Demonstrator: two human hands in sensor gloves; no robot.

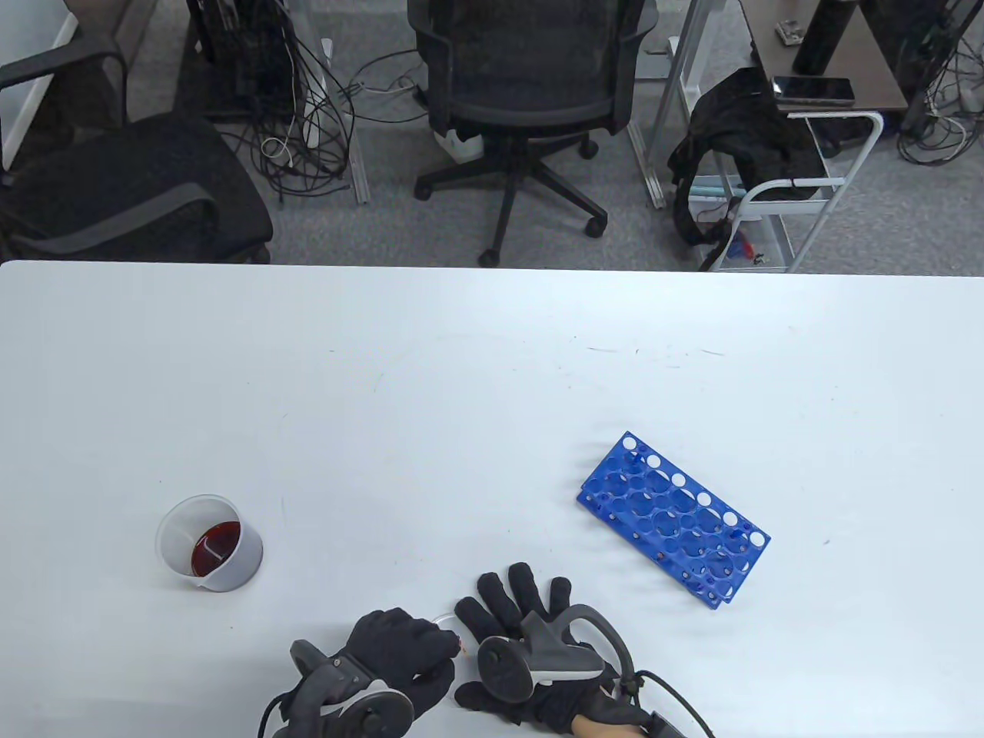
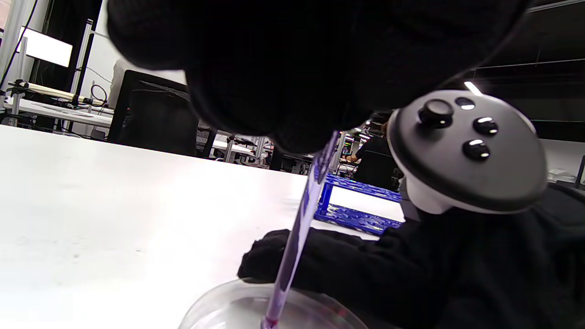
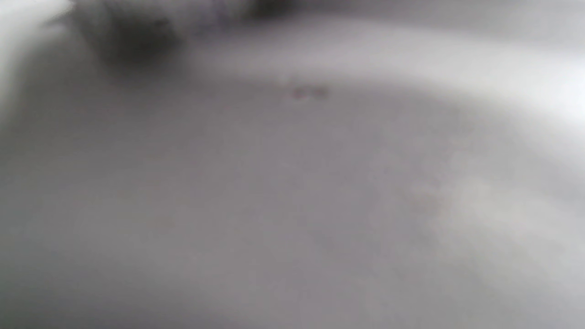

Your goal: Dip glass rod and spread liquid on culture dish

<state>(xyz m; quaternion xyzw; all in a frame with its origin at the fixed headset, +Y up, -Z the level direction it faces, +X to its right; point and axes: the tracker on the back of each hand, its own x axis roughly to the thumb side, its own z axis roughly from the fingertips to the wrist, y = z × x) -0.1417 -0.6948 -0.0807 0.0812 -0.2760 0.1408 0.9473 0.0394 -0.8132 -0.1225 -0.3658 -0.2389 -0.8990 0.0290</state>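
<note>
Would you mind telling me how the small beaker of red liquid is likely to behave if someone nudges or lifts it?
The beaker looks like thin translucent plastic, so probably light and apt to slide on the smooth table. It holds only a shallow pool of red liquid, so little weight steadies it; a sharp push might tip it or slosh liquid.

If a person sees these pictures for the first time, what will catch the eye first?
Probably the blue tube rack, lying empty on the white table at the right, and the beaker of dark red liquid at the left. Near the front edge, the left hand holds a glass rod whose tip touches a clear dish.
</note>
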